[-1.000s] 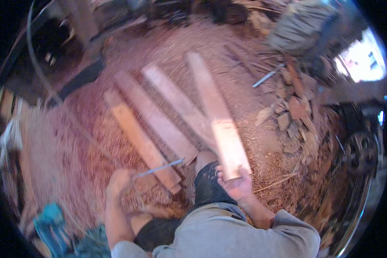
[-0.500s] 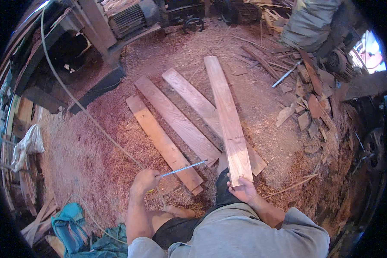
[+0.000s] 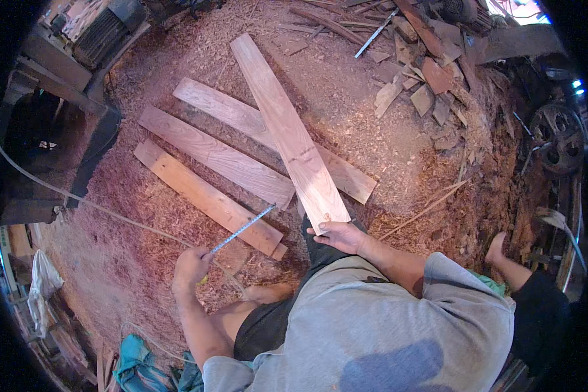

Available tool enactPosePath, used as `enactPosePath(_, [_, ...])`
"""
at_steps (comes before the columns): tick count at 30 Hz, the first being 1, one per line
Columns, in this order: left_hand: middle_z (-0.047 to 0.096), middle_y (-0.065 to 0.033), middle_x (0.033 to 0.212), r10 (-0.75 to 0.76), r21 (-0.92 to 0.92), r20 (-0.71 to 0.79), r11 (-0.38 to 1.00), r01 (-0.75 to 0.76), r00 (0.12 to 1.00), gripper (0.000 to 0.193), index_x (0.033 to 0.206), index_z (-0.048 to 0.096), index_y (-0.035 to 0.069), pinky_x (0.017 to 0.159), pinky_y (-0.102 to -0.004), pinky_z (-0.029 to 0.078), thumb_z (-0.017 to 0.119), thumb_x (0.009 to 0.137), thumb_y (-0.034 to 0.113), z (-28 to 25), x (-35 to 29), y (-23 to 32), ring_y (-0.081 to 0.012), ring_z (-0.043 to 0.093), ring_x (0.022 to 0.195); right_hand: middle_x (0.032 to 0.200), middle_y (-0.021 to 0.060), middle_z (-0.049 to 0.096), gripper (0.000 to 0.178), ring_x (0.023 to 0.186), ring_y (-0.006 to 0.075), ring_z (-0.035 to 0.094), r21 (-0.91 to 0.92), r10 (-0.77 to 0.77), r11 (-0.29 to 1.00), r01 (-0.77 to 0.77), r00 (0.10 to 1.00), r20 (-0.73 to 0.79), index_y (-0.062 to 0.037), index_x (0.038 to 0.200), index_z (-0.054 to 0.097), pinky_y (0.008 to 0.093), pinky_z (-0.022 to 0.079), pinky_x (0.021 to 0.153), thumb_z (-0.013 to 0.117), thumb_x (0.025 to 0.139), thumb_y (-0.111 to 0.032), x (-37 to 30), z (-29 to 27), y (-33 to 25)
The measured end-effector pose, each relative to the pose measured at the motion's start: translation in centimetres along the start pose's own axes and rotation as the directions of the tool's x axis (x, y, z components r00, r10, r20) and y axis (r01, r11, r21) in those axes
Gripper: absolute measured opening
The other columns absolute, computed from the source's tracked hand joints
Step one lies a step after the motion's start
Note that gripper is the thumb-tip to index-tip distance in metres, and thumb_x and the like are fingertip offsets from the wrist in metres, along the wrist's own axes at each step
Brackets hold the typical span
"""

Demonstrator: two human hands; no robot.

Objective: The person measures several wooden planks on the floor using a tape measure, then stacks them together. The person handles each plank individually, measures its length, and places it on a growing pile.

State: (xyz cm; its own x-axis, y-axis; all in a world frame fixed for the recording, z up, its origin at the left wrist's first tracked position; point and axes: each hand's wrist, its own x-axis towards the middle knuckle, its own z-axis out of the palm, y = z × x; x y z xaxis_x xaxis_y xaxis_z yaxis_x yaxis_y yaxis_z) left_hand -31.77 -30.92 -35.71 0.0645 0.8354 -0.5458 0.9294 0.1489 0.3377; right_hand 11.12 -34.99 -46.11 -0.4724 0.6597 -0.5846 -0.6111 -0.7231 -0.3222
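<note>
My right hand [image 3: 338, 236] grips the near end of a long pale plank [image 3: 286, 140], thumb on top and fingers partly hidden beneath. This plank slants away to the far left, crossing over a second plank [image 3: 225, 116] on the ground. My left hand [image 3: 191, 266] is closed on a tape measure, whose blue-and-white blade [image 3: 243, 228] reaches across an orange-brown plank [image 3: 206, 199]. The blade's tip is by the near end of a reddish-brown plank [image 3: 219, 157]. A bit of yellow shows under the left hand; the case itself is mostly hidden.
Wood shavings cover the floor. Offcuts [image 3: 424, 85] are heaped at the far right, with a pale blue strip [image 3: 376, 32] among them. A hose or cord [image 3: 121, 217] runs past my left hand. Machinery [image 3: 52, 144] stands left. Another person's bare foot [image 3: 496, 248] shows at right.
The view has swung right, so the planks appear farther left and more slanted. Another person's leg has come into view. Both hands keep their holds.
</note>
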Motion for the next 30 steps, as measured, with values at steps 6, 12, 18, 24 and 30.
enactPosePath(6, [0.065,-0.0223,0.081,-0.036,0.015,0.035,0.999,0.036,0.999,0.02,0.085,0.068,0.006,0.075,-0.0488,0.05,0.063,0.085,0.026,-0.7,0.0,0.7,-0.0407,0.064,0.083,0.113,0.0054,0.063,0.042,0.103,0.0177,0.063,-0.343,-0.208,0.929,0.137,0.961,-0.179,-0.0061,0.126,0.055,0.0338,0.057,0.078,0.071,0.088,-0.014,0.4,1.8,1.7])
enactPosePath(12, [0.065,-0.0222,0.081,0.0,-0.004,-0.001,1.0,0.0,1.0,0.02,0.085,0.068,0.006,0.073,-0.0494,0.05,0.064,0.085,0.025,-0.5,-0.2,0.2,-0.0415,0.064,0.081,0.1,0.0064,0.067,0.035,0.084,0.0139,0.064,-0.651,-0.375,0.724,0.229,0.922,-0.093,0.0,0.115,0.063,0.0307,0.056,0.074,0.072,0.088,-0.02,0.8,2.4,2.7])
enactPosePath(18, [0.065,-0.0211,0.081,-0.022,0.05,0.001,0.999,0.022,1.0,0.02,0.083,0.068,0.008,0.072,-0.0507,0.05,0.063,0.084,0.027,-0.1,-0.3,-0.9,-0.0413,0.064,0.08,0.098,0.0076,0.07,0.034,0.083,0.0145,0.066,-0.704,-0.31,0.701,0.117,0.939,-0.153,0.001,0.113,0.064,0.0293,0.055,0.073,0.072,0.088,-0.021,0.2,3.8,2.1])
enactPosePath(24, [0.068,-0.0177,0.083,0.035,0.09,-0.031,0.995,-0.032,0.999,0.022,0.084,0.07,0.011,0.078,-0.0502,0.052,0.059,0.084,0.03,0.3,-0.1,-1.6,-0.039,0.066,0.083,0.097,0.0077,0.07,0.034,0.085,0.016,0.067,-0.72,-0.362,0.681,0.133,0.916,-0.174,0.0009,0.113,0.064,0.0311,0.057,0.07,0.074,0.086,-0.018,0.6,3.2,3.0])
enactPosePath(30, [0.07,-0.0168,0.088,0.027,0.145,-0.004,0.989,-0.026,1.0,0.021,0.085,0.071,0.012,0.081,-0.0487,0.053,0.059,0.084,0.029,-0.4,-0.1,-0.3,-0.0369,0.066,0.088,0.107,0.0092,0.066,0.038,0.092,0.0186,0.066,-0.65,-0.303,0.749,0.132,0.94,-0.158,0.0,0.119,0.058,0.0328,0.06,0.073,0.074,0.086,-0.012,0.8,2.6,2.8])
